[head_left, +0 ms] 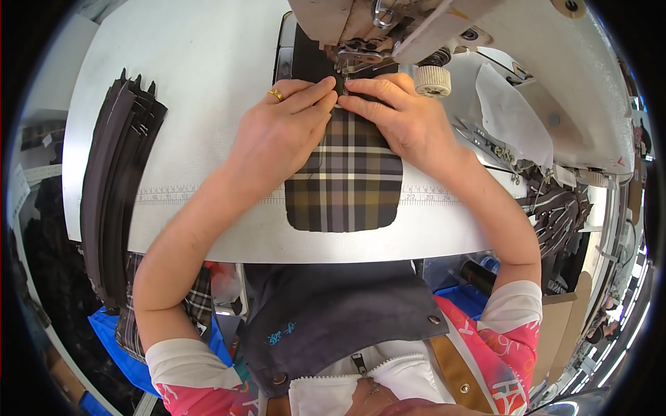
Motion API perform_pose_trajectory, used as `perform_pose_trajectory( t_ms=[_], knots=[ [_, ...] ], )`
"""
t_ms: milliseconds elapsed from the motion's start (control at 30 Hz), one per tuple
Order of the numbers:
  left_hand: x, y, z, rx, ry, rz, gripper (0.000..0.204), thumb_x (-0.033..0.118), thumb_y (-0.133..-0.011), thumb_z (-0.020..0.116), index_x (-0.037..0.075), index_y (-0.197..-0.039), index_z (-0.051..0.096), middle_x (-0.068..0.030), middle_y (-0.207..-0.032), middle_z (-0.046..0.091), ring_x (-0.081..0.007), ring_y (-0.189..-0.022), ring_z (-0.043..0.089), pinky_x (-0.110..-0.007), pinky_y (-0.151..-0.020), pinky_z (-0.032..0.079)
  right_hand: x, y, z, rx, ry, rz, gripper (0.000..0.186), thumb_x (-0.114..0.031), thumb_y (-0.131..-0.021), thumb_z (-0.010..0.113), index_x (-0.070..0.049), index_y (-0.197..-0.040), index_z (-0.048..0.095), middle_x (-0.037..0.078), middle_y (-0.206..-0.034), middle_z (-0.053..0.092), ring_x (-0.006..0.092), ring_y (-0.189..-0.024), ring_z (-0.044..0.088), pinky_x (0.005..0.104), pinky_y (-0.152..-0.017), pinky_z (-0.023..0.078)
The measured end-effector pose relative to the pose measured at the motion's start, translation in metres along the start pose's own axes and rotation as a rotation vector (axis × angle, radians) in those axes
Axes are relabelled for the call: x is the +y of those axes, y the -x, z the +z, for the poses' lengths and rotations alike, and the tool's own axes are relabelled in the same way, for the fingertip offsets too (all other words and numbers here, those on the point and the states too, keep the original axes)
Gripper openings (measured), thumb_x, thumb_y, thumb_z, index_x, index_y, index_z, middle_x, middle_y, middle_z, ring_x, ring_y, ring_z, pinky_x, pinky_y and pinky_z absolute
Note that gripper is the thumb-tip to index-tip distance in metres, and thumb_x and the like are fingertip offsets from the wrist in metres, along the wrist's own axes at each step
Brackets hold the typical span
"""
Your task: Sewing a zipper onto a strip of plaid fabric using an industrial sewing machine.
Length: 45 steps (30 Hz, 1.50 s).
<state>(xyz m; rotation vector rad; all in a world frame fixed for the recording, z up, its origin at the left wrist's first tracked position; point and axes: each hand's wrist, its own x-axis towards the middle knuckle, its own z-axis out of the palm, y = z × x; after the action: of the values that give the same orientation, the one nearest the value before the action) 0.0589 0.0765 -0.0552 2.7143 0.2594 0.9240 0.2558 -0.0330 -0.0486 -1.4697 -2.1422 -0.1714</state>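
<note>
A plaid fabric panel [344, 184] in brown, grey, black and white lies on the white sewing table, its rounded end toward me. Its far end runs under my hands to the sewing machine's needle area [347, 62], where dark material shows. My left hand [284, 132], a gold ring on one finger, is closed on the work left of the seam line, fingertips together. From the other side my right hand [409, 125] closes on the work, its fingertips almost meeting the left ones just before the presser foot. What lies beneath the fingers is hidden.
A stack of dark fabric strips [114, 180] hangs over the table's left edge. Scissors [485, 142] lie right of my right hand, near a bundle of dark pieces [558, 208]. The machine head [485, 41] overhangs the far right. Plaid cloth [132, 333] sits below the table at left.
</note>
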Motion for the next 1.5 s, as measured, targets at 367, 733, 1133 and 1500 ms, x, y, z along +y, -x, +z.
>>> perform_pose_trajectory(
  t_ms=[367, 733, 1133, 1500],
  knots=[
    [-0.003, -0.005, 0.005, 0.013, -0.024, -0.044, 0.026, 0.006, -0.082, 0.068, -0.002, -0.107, 0.069, -0.0071, -0.115, 0.068, -0.0244, -0.099, 0.061, -0.033, -0.081, 0.053, 0.008, -0.023, -0.031, 0.017, -1.487, 1.126, 0.02, -0.021, -0.098, 0.058, -0.001, -0.1, 0.061, 0.005, -0.07, 0.065, 0.006, -0.043, 0.045, 0.0213, -0.042, 0.037],
    [-0.024, -0.028, -0.008, -0.086, 0.147, -0.121, 0.018, 0.01, -0.082, 0.068, 0.007, -0.099, 0.07, -0.004, -0.101, 0.069, -0.0253, -0.092, 0.062, -0.039, -0.091, 0.045, 0.004, -0.02, 0.018, 0.112, 0.1, 0.126, 0.01, -0.02, -0.08, 0.071, -0.013, -0.087, 0.07, 0.007, -0.08, 0.066, 0.0277, -0.063, 0.064, 0.0368, -0.057, 0.05],
    [-0.018, -0.025, 0.008, 0.07, 0.367, -0.397, 0.009, 0.009, -0.083, 0.067, 0.002, -0.089, 0.068, -0.007, -0.087, 0.065, -0.0233, -0.077, 0.063, -0.032, -0.07, 0.049, -0.022, -0.018, -0.03, -0.065, -0.063, 0.24, 0.029, -0.023, -0.076, 0.076, -0.001, -0.092, 0.069, 0.014, -0.087, 0.069, 0.0319, -0.084, 0.067, 0.0412, -0.082, 0.052],
    [-0.044, -0.034, 0.007, -0.1, 0.635, -0.329, 0.012, 0.006, -0.086, 0.066, -0.003, -0.094, 0.067, -0.0092, -0.093, 0.064, -0.0201, -0.085, 0.062, -0.029, -0.077, 0.047, -0.06, -0.03, 0.005, 0.252, -0.149, 0.146, 0.01, -0.009, -0.084, 0.065, -0.001, -0.086, 0.059, 0.012, -0.08, 0.066, 0.0286, -0.067, 0.064, 0.0361, -0.058, 0.051]
  ],
)
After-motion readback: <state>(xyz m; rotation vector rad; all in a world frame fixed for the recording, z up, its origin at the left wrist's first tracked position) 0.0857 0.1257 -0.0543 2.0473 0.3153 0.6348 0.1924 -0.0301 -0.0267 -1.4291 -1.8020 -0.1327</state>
